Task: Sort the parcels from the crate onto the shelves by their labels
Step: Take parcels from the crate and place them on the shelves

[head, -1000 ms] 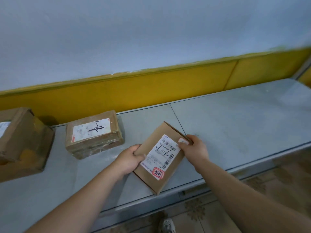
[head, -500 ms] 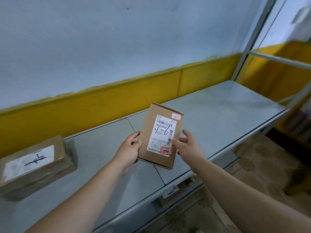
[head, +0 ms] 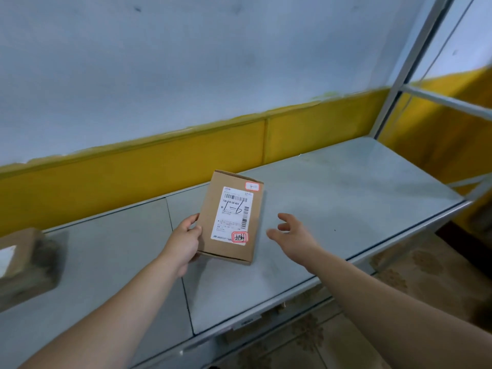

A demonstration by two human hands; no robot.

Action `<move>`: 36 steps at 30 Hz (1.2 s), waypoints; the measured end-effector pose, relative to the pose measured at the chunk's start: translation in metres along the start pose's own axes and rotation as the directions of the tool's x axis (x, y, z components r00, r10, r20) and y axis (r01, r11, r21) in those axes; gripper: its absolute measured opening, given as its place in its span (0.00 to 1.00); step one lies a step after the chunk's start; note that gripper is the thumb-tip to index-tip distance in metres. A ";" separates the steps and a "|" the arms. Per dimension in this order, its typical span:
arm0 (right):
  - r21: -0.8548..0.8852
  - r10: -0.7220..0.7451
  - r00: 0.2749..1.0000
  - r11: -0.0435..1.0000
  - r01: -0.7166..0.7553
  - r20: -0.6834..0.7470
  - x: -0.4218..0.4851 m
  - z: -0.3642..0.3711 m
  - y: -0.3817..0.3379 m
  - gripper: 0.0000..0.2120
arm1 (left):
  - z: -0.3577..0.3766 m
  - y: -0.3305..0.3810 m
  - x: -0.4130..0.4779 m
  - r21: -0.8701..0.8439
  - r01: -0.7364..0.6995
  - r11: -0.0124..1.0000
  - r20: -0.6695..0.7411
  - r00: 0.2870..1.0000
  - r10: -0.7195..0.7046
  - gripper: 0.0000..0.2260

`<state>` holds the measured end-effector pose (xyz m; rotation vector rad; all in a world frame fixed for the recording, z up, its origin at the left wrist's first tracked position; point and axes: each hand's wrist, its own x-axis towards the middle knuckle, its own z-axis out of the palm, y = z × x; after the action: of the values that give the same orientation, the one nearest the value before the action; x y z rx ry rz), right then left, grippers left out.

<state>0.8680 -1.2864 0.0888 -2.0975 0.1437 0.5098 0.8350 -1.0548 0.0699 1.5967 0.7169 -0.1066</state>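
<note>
Our left grip [head: 186, 235] was clamped on the parcel [head: 230, 217] at its 9 o'clock edge, label 1-6 facing up so we could read it, on or just over the shelf [head: 346, 195]; our right grip [head: 292, 233], at 3 o'clock, was spread apart, holding nothing

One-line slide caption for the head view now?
Left hand holds a brown cardboard parcel marked 1-6 at the grey metal shelf; open right hand hovers beside it.
</note>
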 end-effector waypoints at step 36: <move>-0.388 -0.194 0.819 0.806 0.447 0.540 0.093 0.065 -0.051 0.32 | -0.037 -0.019 -0.019 -0.198 0.090 0.976 -0.463 0.869 -0.174 0.16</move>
<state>0.9481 -1.1955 0.0594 -2.3448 -0.7160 0.9039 0.7975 -1.0285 0.0689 1.4156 1.1897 0.2560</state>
